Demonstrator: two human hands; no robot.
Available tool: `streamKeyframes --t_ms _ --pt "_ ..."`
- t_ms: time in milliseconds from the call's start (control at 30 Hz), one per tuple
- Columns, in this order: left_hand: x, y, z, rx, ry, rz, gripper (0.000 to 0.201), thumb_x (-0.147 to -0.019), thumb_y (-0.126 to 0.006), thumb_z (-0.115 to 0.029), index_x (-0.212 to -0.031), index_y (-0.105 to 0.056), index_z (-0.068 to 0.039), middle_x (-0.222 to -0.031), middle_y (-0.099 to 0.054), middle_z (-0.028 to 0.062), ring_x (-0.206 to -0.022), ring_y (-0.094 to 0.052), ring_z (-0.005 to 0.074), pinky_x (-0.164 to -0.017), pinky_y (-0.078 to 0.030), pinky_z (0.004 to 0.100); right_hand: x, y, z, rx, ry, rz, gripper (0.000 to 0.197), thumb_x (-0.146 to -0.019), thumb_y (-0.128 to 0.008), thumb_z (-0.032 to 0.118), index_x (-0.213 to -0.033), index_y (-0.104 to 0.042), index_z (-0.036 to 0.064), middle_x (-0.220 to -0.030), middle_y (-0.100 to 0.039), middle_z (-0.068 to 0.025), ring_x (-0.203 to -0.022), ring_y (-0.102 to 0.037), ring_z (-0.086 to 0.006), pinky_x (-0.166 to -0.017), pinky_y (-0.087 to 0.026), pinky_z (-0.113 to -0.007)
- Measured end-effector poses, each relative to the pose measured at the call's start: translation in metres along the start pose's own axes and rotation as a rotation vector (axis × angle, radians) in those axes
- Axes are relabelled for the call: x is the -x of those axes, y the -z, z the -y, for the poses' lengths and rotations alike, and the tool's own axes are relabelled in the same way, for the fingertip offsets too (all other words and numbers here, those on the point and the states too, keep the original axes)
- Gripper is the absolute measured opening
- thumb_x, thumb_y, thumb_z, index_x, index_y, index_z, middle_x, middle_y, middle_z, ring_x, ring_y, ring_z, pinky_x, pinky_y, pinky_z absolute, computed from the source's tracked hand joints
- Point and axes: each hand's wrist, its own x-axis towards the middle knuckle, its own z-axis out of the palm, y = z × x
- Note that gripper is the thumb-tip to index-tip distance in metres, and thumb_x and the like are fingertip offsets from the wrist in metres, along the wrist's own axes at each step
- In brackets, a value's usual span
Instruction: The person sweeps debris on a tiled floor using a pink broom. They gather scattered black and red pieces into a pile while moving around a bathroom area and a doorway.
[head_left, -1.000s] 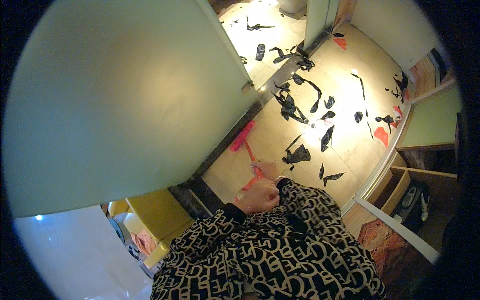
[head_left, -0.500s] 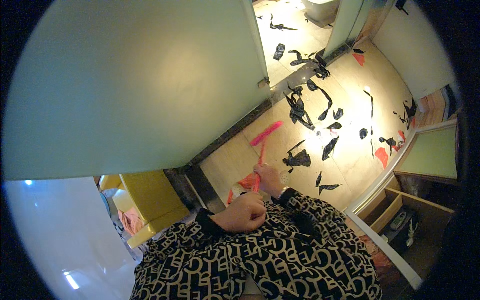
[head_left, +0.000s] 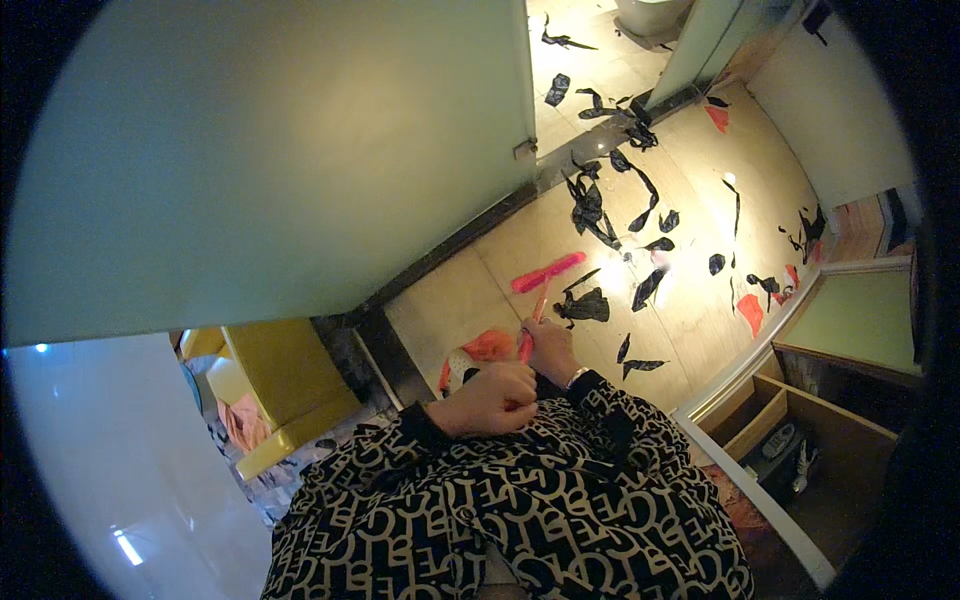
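1. In the head view, the pink broom lies directly ahead of the hands, on the far side, its head on or just above the pale floor; which of the two I cannot tell.
2. The handle is its long axis, leading from the hands toward the far side and slightly right. The head sits across it, its right end a little farther off than its left.
3. The right hand is the nearer one to the broom head. Its fingers are closed around the handle.
4. The left hand is closer to the body and to the left, curled into a fist, seemingly around the near end of the handle, which it hides.
5. Just right of the broom head lies a crumpled black scrap; a larger black tangle is farther off, beyond the head. A red scrap lies well to the right.
6. To the left of the right hand is an orange thing, perhaps footwear; its shape is partly hidden.
7. A frosted glass panel borders the floor on the left.
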Motion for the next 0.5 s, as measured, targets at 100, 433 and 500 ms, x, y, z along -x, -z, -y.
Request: streamKeyframes --t_ms 100,433,500 --pt "-0.001 0.017 -0.024 -0.032 -0.047 -0.025 0.034 -0.077 -0.06 -0.005 -0.054 -0.036 -0.002 -0.058 -0.037 0.0106 -0.058 -0.042 0.0287 -0.059 -0.033 0.0411 -0.008 0.019 0.008 0.008 0.003 -0.016 0.022 -0.076 -0.067 0.022 -0.093 -0.059 0.0105 -0.078 -0.061 -0.0158 -0.072 -0.063 -0.0353 -0.06 -0.048 -0.045" --pt "-0.084 -0.025 0.052 -0.298 -0.011 0.078 0.032 -0.083 -0.058 -0.01 -0.059 -0.04 0.0 -0.062 -0.047 0.0145 -0.064 -0.052 0.0306 -0.059 -0.039 0.0425 -0.058 -0.003 -0.062 -0.196 -0.063 -0.141 0.026 -0.085 -0.059 0.027 -0.107 -0.061 0.0143 -0.087 -0.063 -0.0163 -0.08 -0.065 -0.0346 -0.068 -0.051 -0.045" --pt "-0.095 -0.037 0.038 -0.205 -0.034 0.158 0.034 -0.084 -0.06 -0.012 -0.059 -0.04 0.0 -0.063 -0.047 0.0139 -0.064 -0.051 0.0297 -0.059 -0.039 0.0416 -0.035 0.0 -0.079 -0.193 -0.117 -0.184 0.027 -0.085 -0.059 0.028 -0.108 -0.061 0.0147 -0.087 -0.063 -0.0162 -0.081 -0.065 -0.0346 -0.068 -0.051 -0.046"
